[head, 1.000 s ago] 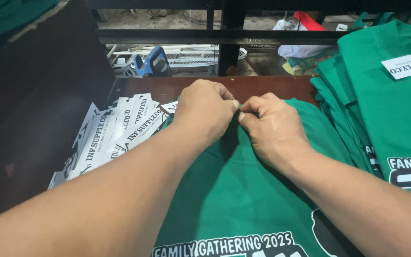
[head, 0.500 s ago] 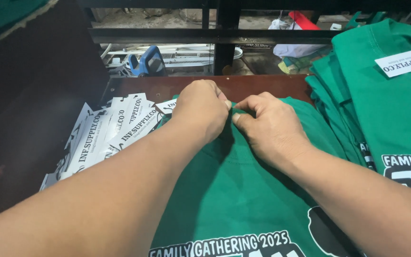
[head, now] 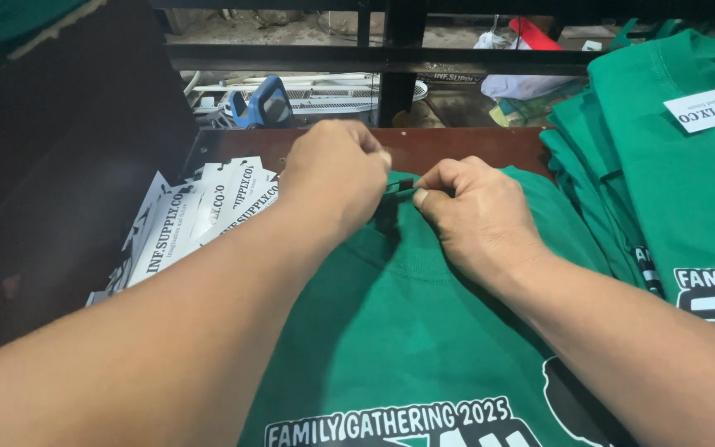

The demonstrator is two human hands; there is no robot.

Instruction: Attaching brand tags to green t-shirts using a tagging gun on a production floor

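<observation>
- Left hand [head: 337, 170] sits curled at the collar edge of the green shirt [head: 407, 331], fingers pinched shut on a small dark fastener [head: 396, 189]
- Right hand [head: 477, 219] meets it there, thumb and forefinger nipped on the collar fabric
- The shirt lies flat on the brown worktop [head: 457, 145], white print nearest the camera
- White paper tags [head: 200, 219] heap to the left
- Stacked green shirts [head: 672, 182] lie to the right

the left hand [head: 334, 170] hides the green shirt [head: 399, 331] collar; shirt print cut off below.
</observation>
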